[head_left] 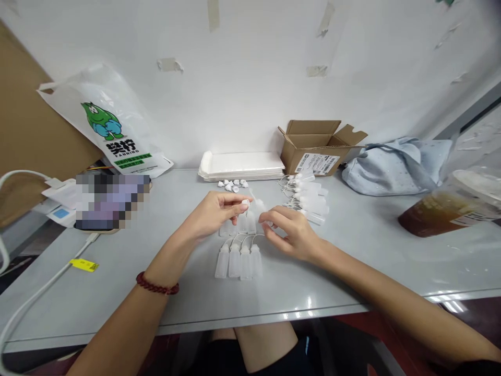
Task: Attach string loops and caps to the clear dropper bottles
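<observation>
My left hand (219, 211) pinches a small white cap (245, 202) between thumb and forefinger, above the small bottles. To its right, my right hand (291, 230) has its fingers curled in, and whatever may be between the fingertips is too small to make out. Below both hands lies a row of translucent plastic bottles (239, 261) with thin looped cords at their necks. Another row of such bottles (241, 224) lies just behind, partly covered by my left fingers. Several loose white caps (233, 184) sit farther back on the grey table (188, 308).
More corded bottles (313, 198) lie in a pile behind my right hand. White flat packs (242, 164) and an open cardboard box (313, 149) stand against the wall. A phone (113, 203) and plastic bag (113, 125) are left; a blue cloth bag (391, 167) and drink cup (434, 209) right.
</observation>
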`<state>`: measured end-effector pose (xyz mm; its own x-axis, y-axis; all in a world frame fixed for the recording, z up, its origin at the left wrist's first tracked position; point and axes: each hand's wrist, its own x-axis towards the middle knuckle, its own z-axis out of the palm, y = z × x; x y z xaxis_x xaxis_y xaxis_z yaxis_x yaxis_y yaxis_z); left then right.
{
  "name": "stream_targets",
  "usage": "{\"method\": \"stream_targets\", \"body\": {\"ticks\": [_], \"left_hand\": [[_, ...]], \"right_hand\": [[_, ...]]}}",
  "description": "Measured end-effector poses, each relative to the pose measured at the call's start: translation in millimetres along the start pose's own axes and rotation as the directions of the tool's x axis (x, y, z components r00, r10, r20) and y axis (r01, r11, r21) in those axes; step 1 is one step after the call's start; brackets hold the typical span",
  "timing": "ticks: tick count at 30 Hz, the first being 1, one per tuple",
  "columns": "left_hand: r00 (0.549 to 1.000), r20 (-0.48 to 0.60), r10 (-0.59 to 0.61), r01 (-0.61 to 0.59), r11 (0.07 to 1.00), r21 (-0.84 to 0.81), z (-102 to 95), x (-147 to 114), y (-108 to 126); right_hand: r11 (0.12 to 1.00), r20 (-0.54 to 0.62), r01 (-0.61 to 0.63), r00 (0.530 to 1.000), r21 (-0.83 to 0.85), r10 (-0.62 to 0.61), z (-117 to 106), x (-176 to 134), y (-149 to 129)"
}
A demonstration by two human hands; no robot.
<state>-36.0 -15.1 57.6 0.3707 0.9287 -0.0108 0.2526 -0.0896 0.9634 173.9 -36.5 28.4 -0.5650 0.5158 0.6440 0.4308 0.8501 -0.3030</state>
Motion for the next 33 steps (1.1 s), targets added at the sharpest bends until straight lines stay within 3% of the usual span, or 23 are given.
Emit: {"method": "stream_targets", "body": {"ticks": [4,7,11,15,18,23,33], "left_hand": [[0.994,0.08,0.074,-0.081,0.992,0.095,-0.9,-4,7],[0.989,0.115,0.088,-0.104,0.983,0.148,-1.7,-8,13],[0.985,0.152,0.077,-0.103,0.979,0.174,-0.9,-10,16],[0.985,0.163,0.061,-0.093,0.977,0.193,4.0,-10,17],[0.985,0.167,0.035,-0.071,0.974,0.213,8.3,-9,17],[0.992,0.123,0.012,-0.034,0.983,0.182,13.3,-8,15],[0.998,0.008,0.056,-0.056,0.988,0.144,28.4,-10,11]], "right_hand": [[0.983,0.029,-0.037,0.999,0.181,0.032,-6,1,-3],[0.924,0.125,-0.185,0.981,0.334,0.151,-14,4,-3],[0.763,0.236,-0.37,0.928,0.53,0.287,-18,6,1],[0.567,0.251,-0.445,0.886,0.693,0.389,-16,6,4],[0.476,0.273,-0.468,0.865,0.745,0.422,-14,7,5],[0.429,0.292,-0.487,0.847,0.761,0.443,-12,8,6],[0.262,0.316,-0.566,0.722,0.781,0.615,-7,10,3]]}}
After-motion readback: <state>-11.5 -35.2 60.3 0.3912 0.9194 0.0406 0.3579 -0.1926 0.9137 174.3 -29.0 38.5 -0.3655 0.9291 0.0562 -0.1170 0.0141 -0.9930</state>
